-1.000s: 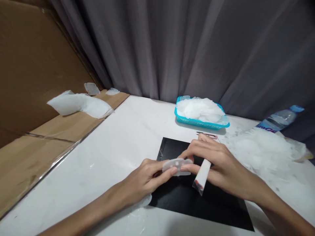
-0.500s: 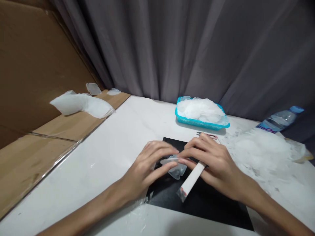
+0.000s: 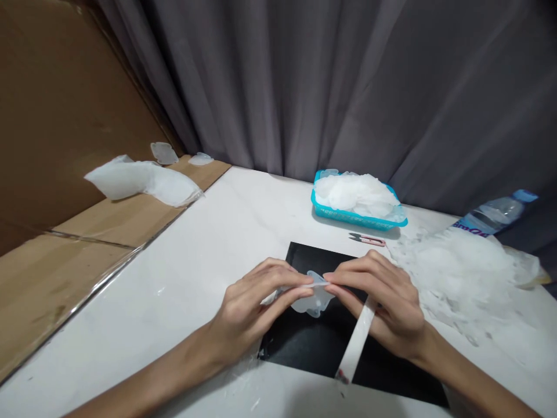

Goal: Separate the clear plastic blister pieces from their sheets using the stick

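A: Containers?
B: One blue basket (image 3: 359, 218), heaped past its rim with translucent white pieces. One bottle (image 3: 496, 213), clear, blue-capped, tilted behind a loose white heap (image 3: 467, 261); contents unclear.

A: The thin piece (image 3: 321, 284)?
B: Edge-on, between the two hands, above the black mat (image 3: 313, 342). Left hand (image 3: 256, 302): thumb and fingers nearly closed, pinching its left end. Right hand (image 3: 383, 296): same narrow pinch at the right end, a white strip (image 3: 357, 342) slanting down from under the palm.

A: Counts?
B: One lobed piece (image 3: 317, 305) below the pinched one; whether they touch, can't tell. One snips (image 3: 368, 239), one strip, one mat. Two flat pieces (image 3: 164, 153) by the cardboard (image 3: 100, 223). Heaped pieces: uncountable.
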Motion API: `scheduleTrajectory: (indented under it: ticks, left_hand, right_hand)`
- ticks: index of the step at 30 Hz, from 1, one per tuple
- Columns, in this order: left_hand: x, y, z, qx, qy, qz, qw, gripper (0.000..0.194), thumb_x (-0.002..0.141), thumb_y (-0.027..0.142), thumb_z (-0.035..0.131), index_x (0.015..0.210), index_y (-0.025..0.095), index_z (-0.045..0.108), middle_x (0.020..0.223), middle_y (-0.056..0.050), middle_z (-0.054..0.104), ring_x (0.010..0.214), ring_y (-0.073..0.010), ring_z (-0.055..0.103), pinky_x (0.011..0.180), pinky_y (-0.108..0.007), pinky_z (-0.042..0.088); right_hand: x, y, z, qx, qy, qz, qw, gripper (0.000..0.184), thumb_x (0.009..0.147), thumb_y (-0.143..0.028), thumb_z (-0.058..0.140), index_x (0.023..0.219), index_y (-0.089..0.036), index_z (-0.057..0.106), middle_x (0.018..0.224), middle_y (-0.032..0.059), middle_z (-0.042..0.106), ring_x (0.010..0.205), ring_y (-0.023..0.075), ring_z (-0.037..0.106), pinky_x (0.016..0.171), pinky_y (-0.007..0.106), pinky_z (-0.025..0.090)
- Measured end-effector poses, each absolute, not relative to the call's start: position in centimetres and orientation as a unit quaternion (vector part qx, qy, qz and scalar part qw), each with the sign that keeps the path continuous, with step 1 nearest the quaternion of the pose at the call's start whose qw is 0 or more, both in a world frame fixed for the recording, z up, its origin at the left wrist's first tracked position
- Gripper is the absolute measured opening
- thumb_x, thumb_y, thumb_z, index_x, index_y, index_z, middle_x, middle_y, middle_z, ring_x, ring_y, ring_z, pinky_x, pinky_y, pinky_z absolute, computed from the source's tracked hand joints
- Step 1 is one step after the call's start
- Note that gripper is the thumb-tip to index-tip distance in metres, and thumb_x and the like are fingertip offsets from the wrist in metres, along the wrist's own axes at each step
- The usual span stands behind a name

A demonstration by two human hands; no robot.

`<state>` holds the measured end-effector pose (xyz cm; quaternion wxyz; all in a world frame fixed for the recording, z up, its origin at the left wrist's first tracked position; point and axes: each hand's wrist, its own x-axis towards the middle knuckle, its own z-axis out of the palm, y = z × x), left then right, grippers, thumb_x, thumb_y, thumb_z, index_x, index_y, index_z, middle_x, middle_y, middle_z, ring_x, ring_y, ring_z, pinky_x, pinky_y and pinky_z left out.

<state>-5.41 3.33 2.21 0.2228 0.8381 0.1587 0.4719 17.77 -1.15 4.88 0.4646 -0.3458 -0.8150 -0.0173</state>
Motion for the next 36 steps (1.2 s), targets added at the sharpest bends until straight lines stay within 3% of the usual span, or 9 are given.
scheduleTrajectory:
  ticks: [11, 20, 29, 36]
  left_hand:
    - [-5.1, 3.1, 1.8, 0.839, 0.154, 0.456, 0.256, 0.031, 0.095, 0.004, 0.071, 0.122, 0.017, 0.067, 0.102, -0.004, 0.077, 0.093, -0.0156, 0.068, 0.085, -0.029, 0.058]
    - [-2.5, 1.8, 0.7, 0.82, 0.206, 0.386, 0.369, 0.014, 0.097, 0.011, 0.07, 0.107, 0.023, 0.07, 0.096, 0.001, 0.076, 0.089, -0.0127, 0.071, 0.081, -0.022, 0.056]
    - [2.0, 1.8, 1.1, 0.851, 0.098, 0.385, 0.344, 0.016, 0.099, 0.009, 0.068, 0.11, 0.021, 0.067, 0.099, -0.004, 0.074, 0.095, -0.0184, 0.067, 0.09, -0.033, 0.053]
    - [2.0, 0.6, -0.5, 0.818, 0.167, 0.372, 0.406, 0.015, 0.099, 0.011, 0.068, 0.108, 0.023, 0.069, 0.097, -0.002, 0.075, 0.096, -0.0185, 0.068, 0.091, -0.034, 0.053]
  right_hand:
    - [18.2, -2.4, 3.2, -0.363, -0.804, 0.018, 0.471, 0.021, 0.093, -0.006, 0.071, 0.112, -0.015, 0.068, 0.091, 0.0063, 0.074, 0.078, 0.0158, 0.067, 0.067, 0.03, 0.053]
    - [20.6, -5.8, -0.3, -0.409, -0.77, 0.047, 0.487, 0.025, 0.094, -0.003, 0.068, 0.114, -0.018, 0.064, 0.091, 0.0076, 0.074, 0.081, 0.0182, 0.068, 0.067, 0.031, 0.054]
    - [24.0, -8.0, 0.9, -0.446, -0.767, -0.097, 0.45, 0.02, 0.097, -0.008, 0.066, 0.115, -0.016, 0.065, 0.09, 0.0078, 0.076, 0.078, 0.0175, 0.07, 0.064, 0.03, 0.055]
    - [24.3, -8.4, 1.0, -0.477, -0.763, -0.038, 0.435, 0.013, 0.097, -0.008, 0.066, 0.107, -0.017, 0.064, 0.09, 0.0074, 0.075, 0.079, 0.0188, 0.068, 0.066, 0.032, 0.052]
